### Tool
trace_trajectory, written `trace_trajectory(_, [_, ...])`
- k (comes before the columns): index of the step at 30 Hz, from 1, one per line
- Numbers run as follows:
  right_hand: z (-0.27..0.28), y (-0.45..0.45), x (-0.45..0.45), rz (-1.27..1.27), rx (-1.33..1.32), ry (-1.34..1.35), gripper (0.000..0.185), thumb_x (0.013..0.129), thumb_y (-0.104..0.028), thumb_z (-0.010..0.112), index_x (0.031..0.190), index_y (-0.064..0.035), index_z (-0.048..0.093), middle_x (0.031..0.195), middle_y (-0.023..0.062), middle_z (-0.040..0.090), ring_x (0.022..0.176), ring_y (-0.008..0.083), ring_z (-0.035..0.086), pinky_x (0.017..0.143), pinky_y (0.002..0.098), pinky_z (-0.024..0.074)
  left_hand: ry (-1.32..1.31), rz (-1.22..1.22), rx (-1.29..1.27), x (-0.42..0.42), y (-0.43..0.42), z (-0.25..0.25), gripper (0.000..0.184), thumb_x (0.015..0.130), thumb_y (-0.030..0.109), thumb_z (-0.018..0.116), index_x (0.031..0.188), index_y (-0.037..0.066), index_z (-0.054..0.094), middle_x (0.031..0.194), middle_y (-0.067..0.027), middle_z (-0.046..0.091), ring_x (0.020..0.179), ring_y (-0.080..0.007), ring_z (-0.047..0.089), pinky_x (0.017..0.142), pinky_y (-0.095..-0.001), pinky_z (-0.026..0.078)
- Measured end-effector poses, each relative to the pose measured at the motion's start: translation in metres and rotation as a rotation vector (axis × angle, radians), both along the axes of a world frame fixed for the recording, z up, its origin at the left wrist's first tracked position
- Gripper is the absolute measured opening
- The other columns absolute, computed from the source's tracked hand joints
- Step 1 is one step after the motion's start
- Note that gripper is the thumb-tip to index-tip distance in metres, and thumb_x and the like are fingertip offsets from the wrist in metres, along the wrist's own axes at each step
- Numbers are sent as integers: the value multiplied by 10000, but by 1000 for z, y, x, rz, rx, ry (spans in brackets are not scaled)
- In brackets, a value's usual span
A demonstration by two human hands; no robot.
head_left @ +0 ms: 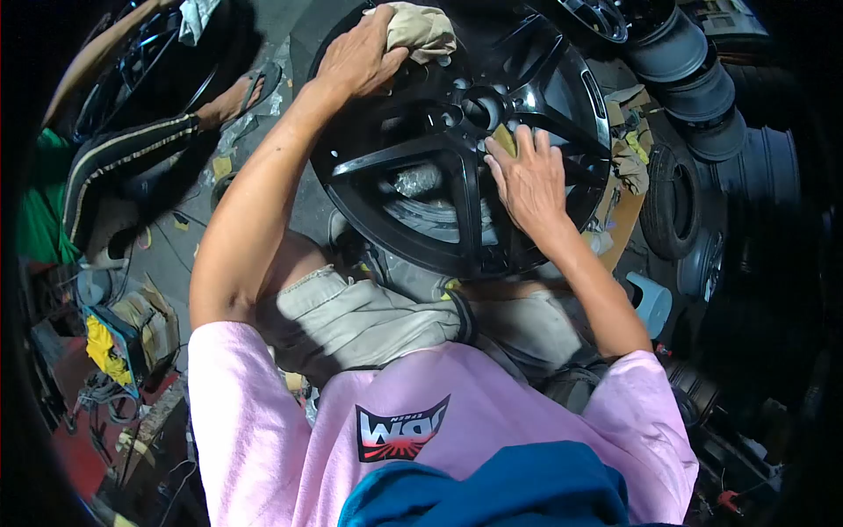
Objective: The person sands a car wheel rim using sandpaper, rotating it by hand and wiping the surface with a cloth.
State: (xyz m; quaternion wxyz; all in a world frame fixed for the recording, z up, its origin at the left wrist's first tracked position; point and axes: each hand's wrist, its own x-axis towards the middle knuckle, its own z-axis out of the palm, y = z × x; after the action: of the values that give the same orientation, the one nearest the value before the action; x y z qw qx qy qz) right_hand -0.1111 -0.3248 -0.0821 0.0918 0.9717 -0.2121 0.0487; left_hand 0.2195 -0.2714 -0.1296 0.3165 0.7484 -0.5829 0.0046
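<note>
A glossy black spoked car wheel rim (351, 163) lies in front of my knees, its spokes facing up. My left hand (360, 54) is at the rim's upper left edge, its fingers closed on a crumpled beige cloth (421, 33). Near the centre hub, my right hand (533, 180) presses a small yellow-brown pad (504, 140) against a spoke. Whether that pad is sandpaper or a sponge I cannot tell. Between the lower spokes, a crumpled clear plastic piece (418, 181) shows.
At the left, another person's leg (132, 149) and arm (88, 57) are beside a second dark wheel (145, 66). Several rims (680, 66) are stacked upper right, with a tyre (672, 206) below. A light blue stool (648, 306) is right of my arm. Tools and cables clutter the lower left.
</note>
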Motion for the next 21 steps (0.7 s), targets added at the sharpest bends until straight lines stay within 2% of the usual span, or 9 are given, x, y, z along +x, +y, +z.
trace_trajectory(1, [-1, 3, 1, 1, -2, -3, 320, 970, -297, 698, 1244, -138, 740, 1094, 89, 548, 1038, 280, 515, 809, 416, 409, -3, 1, -2, 1, 1, 1, 566, 950, 341, 709, 1378, 58, 468, 1287, -244, 660, 1191, -462, 636, 996, -539, 523])
trace_trajectory(3, [-1, 14, -5, -50, 127, -61, 321, 982, -273, 683, 1255, -115, 738, 1084, 102, 545, 1024, 293, 513, 816, 425, 413, 50, -91, 16, -3, 5, 0, 561, 987, 304, 649, 1432, 63, 408, 1277, -314, 635, 1204, -516, 599, 971, -577, 492])
trace_trajectory(5, [1, 19, -13, -76, 188, -44, 324, 993, -253, 669, 1270, -97, 732, 1081, 110, 552, 1013, 302, 512, 819, 435, 414, 61, -127, 17, -8, 5, 0, 555, 991, 322, 640, 1424, 64, 411, 1273, -314, 638, 1207, -514, 601, 974, -571, 491])
trace_trajectory(8, [-5, 8, -13, 36, 219, -148, 340, 984, -236, 683, 1283, -77, 720, 1070, 105, 573, 1022, 297, 520, 831, 436, 420, 70, -112, 48, -11, -1, 0, 540, 990, 303, 638, 1419, 70, 408, 1212, -322, 659, 1172, -526, 618, 970, -575, 493])
trace_trajectory(11, [-10, 3, -10, 128, 272, -115, 351, 971, -219, 696, 1282, -56, 710, 1067, 100, 576, 1025, 289, 526, 838, 422, 422, 101, -106, 133, -13, 1, 10, 534, 991, 308, 633, 1413, 70, 409, 1202, -324, 660, 1172, -523, 621, 972, -577, 492])
trace_trajectory(13, [2, 4, -16, 125, 302, -56, 372, 941, -190, 710, 1283, -45, 702, 1069, 98, 576, 1018, 285, 532, 839, 409, 422, 114, -116, 142, -18, 3, 14, 530, 991, 314, 632, 1405, 71, 409, 1220, -327, 655, 1176, -525, 619, 968, -578, 495])
trace_trajectory(15, [6, 3, -21, 182, 168, -27, 376, 913, -154, 711, 1268, -30, 711, 1067, 100, 577, 1013, 283, 537, 836, 411, 422, 35, -131, 102, -25, 2, 17, 515, 971, 349, 646, 1299, 9, 440, 1210, -323, 685, 1157, -506, 652, 968, -561, 528])
trace_trajectory(19, [-9, -3, -6, 143, 162, -74, 369, 892, -119, 702, 1243, -6, 723, 1082, 101, 585, 1021, 281, 542, 834, 419, 419, 62, -109, 198, -24, 2, 21, 516, 977, 341, 646, 1323, 24, 432, 1256, -325, 673, 1167, -513, 645, 972, -558, 530])
trace_trajectory(21, [-4, 7, -12, 168, 245, -71, 348, 897, -104, 685, 1222, 10, 732, 1086, 103, 593, 1022, 282, 547, 830, 423, 415, 53, -122, 150, -23, 2, 17, 522, 976, 341, 652, 1329, 28, 428, 1270, -323, 669, 1168, -514, 646, 971, -551, 532])
